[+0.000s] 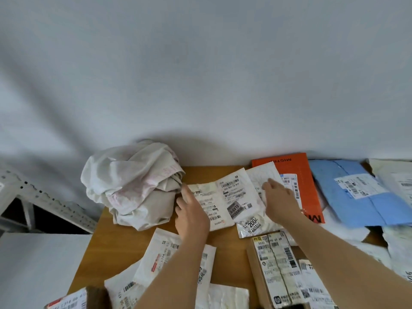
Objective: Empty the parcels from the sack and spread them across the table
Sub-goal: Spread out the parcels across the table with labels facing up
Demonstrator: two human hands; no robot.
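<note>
The crumpled white sack point(133, 186) lies bunched at the back left of the wooden table point(227, 259). A white labelled parcel point(225, 201) lies flat beside it. My left hand point(191, 215) rests flat on its left part, fingers apart. On a white padded parcel point(265, 175) behind it, my right hand point(281, 201) presses down, palm flat. Neither hand grips anything. An orange box point(305, 181) and a blue mailer point(361, 192) lie to the right. A cardboard box point(276, 268) sits near the front.
More white mailers point(169, 259) overlap at the front left, and further white parcels point(399, 241) crowd the right edge. A silver pouch point(252, 224) lies mid-table. A grey metal rack point(44, 201) stands to the left. A white wall rises behind.
</note>
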